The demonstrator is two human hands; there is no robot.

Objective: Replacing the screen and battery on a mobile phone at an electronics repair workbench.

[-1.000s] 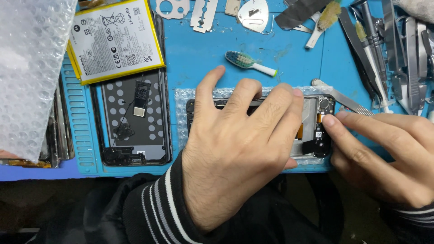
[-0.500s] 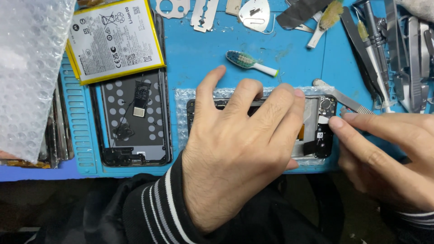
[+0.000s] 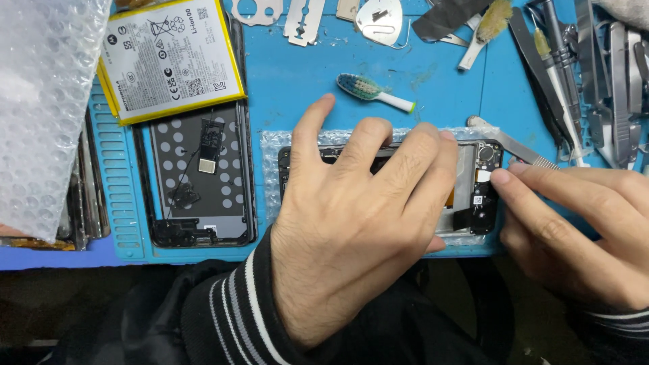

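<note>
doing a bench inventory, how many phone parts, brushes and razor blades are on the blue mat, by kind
opened phone under the left hand, with the right hand at its end: 1
phone back cover: 1
battery: 1
toothbrush head: 1
bristle brush: 1
razor blade: 2
total: 7

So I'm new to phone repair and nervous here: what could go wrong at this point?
The right hand fingertips press on small parts at the end of the opened phone; a slip might tear a thin connector. The left hand covers most of the phone, hiding what it presses. The loose battery lies near razor blades, so a puncture is possible.
</note>
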